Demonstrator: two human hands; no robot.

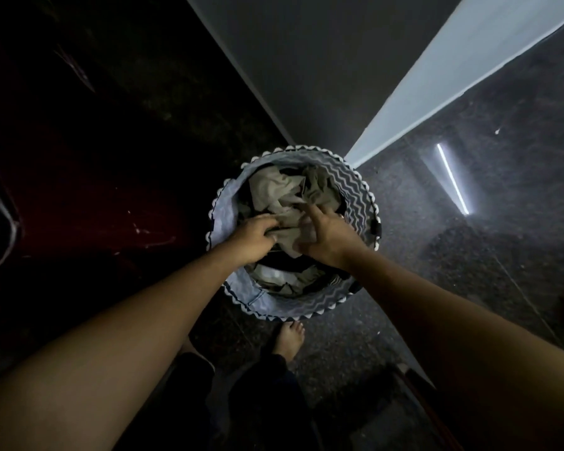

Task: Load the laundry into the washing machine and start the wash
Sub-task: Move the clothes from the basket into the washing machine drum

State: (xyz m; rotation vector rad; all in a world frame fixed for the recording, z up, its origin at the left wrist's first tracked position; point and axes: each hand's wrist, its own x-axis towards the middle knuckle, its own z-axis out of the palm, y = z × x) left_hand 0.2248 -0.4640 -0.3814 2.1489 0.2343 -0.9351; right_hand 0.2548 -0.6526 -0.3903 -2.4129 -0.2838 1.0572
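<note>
The left hand comes in over the laundry basket's rim at 8 o'clock, fingers curled down into a crumpled khaki garment and gripping a fold of it. The right hand comes in at 4 o'clock and lies on the same cloth with its forefinger stretched toward 11 o'clock. It is blurred, so I cannot tell whether it has closed on the fabric.

The laundry is all in the zigzag-patterned basket, which stands on the dark speckled floor at the middle of the view. A bare foot is just beside it at 6 o'clock.

This looks like the first gathering of a load. To do it well, both hands should dig under the khaki piece, not pluck at its top, and bunch the trailing ends inward so nothing catches the rim. Darker cloth lies beneath at 6 o'clock (it may tangle and come up too).

A dark red bulk at 9 o'clock is too dim to name.
</note>
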